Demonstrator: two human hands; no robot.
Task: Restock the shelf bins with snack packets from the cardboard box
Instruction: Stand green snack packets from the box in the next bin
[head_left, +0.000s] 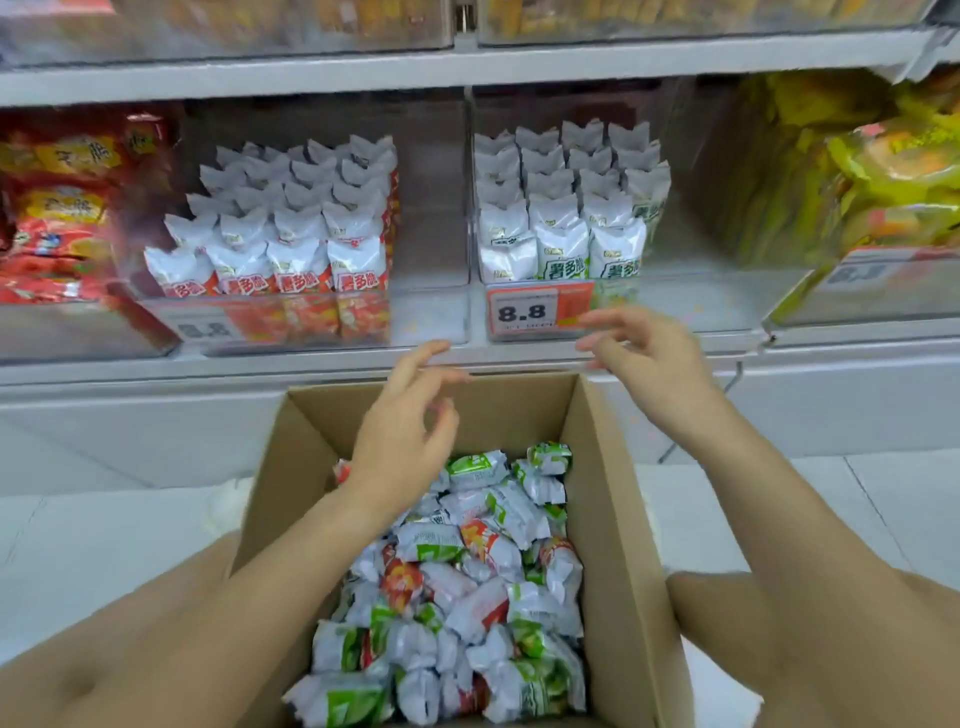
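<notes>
- Two bare hands hover over the open brown cardboard box (613, 519), and neither one grips anything.
- Left hand (402, 431) hangs above the far end of the box, fingers loosely curled and spread, palm empty.
- Right hand (649, 358) floats just past the box's far right corner, fingers splayed and released, nothing in them, in front of the shelf edge.
- Down inside the box lies a jumbled heap of small white snack packets (467, 597), some printed green, some printed red and orange, filling the floor of the box from near end to far end.
- Beyond the box, up and to the left, a clear plastic shelf bin (426, 312) holds upright white packets with red labels (296, 234), packed in neat rows toward its left side; its right side shows bare bin.
- Beyond the box, up and to the right, a second clear plastic bin (701, 306) holds upright white packets with green labels (566, 208) in tidy rows on its left side.
- An orange and white price tag reading 8.8 (540, 310) sits on the front of that bin, just beside the right hand's fingertips.
- Far left of the box, red snack bags (57, 208) fill another bin; far right, yellow-green bags (857, 182) fill one more.
- Box stands on a pale tiled floor (810, 499) right against the shelf base.
</notes>
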